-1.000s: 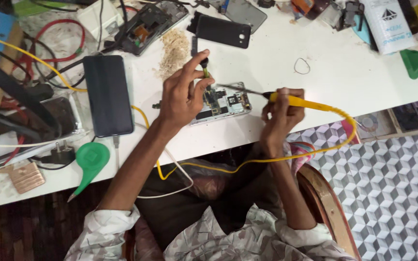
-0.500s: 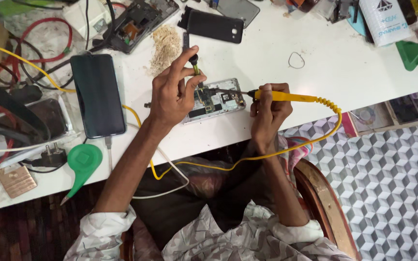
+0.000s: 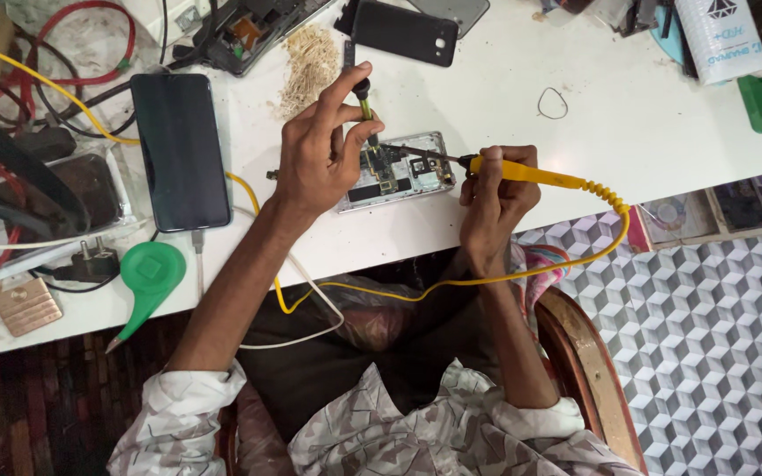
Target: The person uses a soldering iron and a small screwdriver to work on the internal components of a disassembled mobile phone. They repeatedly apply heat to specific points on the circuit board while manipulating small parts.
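Note:
An opened phone [image 3: 407, 176] with its circuit board bare lies on the white table [image 3: 522, 132] near the front edge. My left hand [image 3: 324, 145] rests over its left end and pinches a thin tool [image 3: 363, 101] with a dark and yellow-green shaft, tip down on the board. My right hand [image 3: 496, 198] grips a yellow-handled soldering iron [image 3: 531, 174]; its metal tip reaches left onto the board. The iron's yellow cord [image 3: 487, 278] loops down under the table edge.
A black phone [image 3: 180, 150] lies screen up at the left, a cable plugged into it. A green funnel-shaped tool [image 3: 150, 273], a plug and tangled wires sit at far left. Another black phone [image 3: 403, 33], a dismantled phone [image 3: 249, 31] and a crumb pile [image 3: 310, 57] lie behind.
The view has shifted slightly. Both hands stay on the opened phone; the left hand's tool stands a little more upright, and the iron's tip stays on the board.

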